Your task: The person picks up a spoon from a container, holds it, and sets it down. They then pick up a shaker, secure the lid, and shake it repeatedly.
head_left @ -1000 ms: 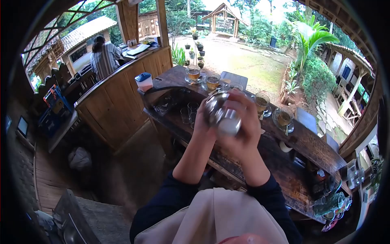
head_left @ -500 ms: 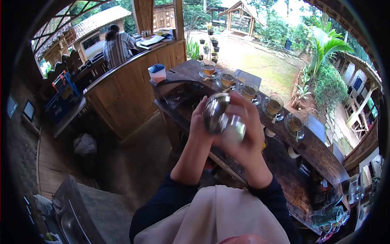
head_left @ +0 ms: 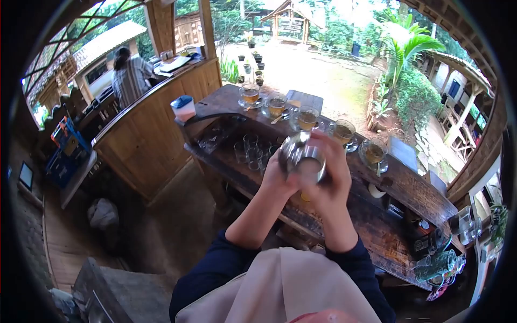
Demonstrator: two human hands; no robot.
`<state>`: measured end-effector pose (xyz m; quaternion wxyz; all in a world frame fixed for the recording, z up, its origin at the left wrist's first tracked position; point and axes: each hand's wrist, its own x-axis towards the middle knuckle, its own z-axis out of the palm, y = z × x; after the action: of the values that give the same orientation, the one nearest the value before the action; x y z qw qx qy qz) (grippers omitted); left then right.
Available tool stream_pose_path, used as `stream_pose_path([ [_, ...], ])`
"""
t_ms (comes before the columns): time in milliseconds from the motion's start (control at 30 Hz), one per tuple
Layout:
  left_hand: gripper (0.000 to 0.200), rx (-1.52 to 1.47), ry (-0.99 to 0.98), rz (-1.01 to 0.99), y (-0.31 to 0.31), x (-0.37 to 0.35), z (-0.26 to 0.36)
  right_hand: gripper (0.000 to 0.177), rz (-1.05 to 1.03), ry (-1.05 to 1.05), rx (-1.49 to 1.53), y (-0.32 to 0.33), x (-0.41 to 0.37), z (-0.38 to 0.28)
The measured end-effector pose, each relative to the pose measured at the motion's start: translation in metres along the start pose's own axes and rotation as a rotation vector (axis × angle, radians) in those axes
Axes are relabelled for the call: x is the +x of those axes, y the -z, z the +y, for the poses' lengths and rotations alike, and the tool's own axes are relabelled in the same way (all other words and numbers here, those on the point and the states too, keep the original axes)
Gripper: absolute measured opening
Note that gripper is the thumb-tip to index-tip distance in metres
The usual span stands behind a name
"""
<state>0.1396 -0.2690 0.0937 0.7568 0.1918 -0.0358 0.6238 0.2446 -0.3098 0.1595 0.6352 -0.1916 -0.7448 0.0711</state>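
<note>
Wooden bar counter (head_left: 398, 188) out in a garden, steel shaker (head_left: 299, 153) held just above it with left hand (head_left: 277, 180) and right hand (head_left: 329, 180) both clamped tight round it; five glasses (head_left: 308, 117) on the far side already hold amber tea, small glasses (head_left: 250, 149) nearer sit empty.

This is an open-air drinks bar or garden café. A long dark wooden surface (head_left: 414, 196) carries a row of glass cups of amber tea (head_left: 308, 117) on saucers, with empty glasses (head_left: 249, 149) grouped on a lower ledge. What looks like a metal shaker (head_left: 301, 156), though the view is blurred, is gripped between the left hand (head_left: 277, 175) and the right hand (head_left: 331, 177). A curved timber counter (head_left: 156, 124) stands beyond, where another person (head_left: 129, 78) works. Past the roof posts (head_left: 207, 27) lie a gravel yard (head_left: 318, 75), a wooden gazebo (head_left: 291, 16) and a palm (head_left: 404, 48).
</note>
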Motion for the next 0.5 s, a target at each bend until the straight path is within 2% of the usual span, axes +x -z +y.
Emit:
stream_pose_path([
  [33, 0.041, -0.74, 0.55, -0.131, 0.026, 0.01, 0.006, 0.04, -0.084, 0.167, -0.09, 0.011, 0.002, -0.019],
  [67, 0.052, -0.349, 0.464, -0.13, -0.013, 0.002, 0.014, 0.034, -0.101, 0.352, -0.068, 0.017, 0.0, -0.033],
  [100, 0.065, 0.036, 0.373, -0.122, -0.057, -0.009, 0.019, 0.036, -0.209, 0.342, -0.107, 0.037, -0.015, -0.047],
  [133, 0.068, 0.069, 0.279, -0.176, -0.063, -0.014, 0.013, 0.033, 0.361, 0.653, 0.065, -0.01, 0.0, -0.049],
  [167, 0.071, 0.104, 0.187, -0.231, -0.064, -0.018, 0.007, 0.038, 0.535, 0.765, 0.133, -0.019, -0.001, -0.044],
  [200, 0.065, 0.091, 0.222, -0.347, -0.056, -0.011, 0.006, 0.039, 0.4, 0.75, 0.097, -0.005, -0.006, -0.037],
  [233, 0.065, 0.085, 0.247, -0.346, -0.049, 0.002, 0.004, 0.042, 0.266, 0.734, 0.062, 0.016, -0.012, -0.029],
  [300, 0.042, -0.017, 0.483, -0.153, -0.032, 0.029, 0.001, 0.043, 0.041, 0.173, -0.143, 0.039, -0.012, -0.011],
  [333, 0.036, -0.202, 0.389, -0.39, -0.005, 0.04, -0.016, 0.045, 0.057, 0.072, -0.129, 0.035, -0.006, 0.009],
  [367, 0.035, -0.182, 0.283, -0.184, 0.0, 0.04, -0.029, 0.046, 0.074, -0.024, -0.113, 0.032, -0.001, 0.024],
  [433, 0.035, -0.19, 0.298, 0.02, -0.011, 0.048, -0.04, 0.046, 0.084, -0.049, -0.144, 0.043, 0.004, 0.015],
  [467, 0.035, -0.177, 0.303, -0.013, -0.006, 0.052, -0.041, 0.045, 0.093, -0.068, -0.161, 0.047, 0.01, 0.01],
  [500, 0.036, -0.168, 0.311, -0.036, 0.002, 0.053, -0.041, 0.042, 0.015, 0.116, -0.188, 0.051, 0.015, -0.002],
])
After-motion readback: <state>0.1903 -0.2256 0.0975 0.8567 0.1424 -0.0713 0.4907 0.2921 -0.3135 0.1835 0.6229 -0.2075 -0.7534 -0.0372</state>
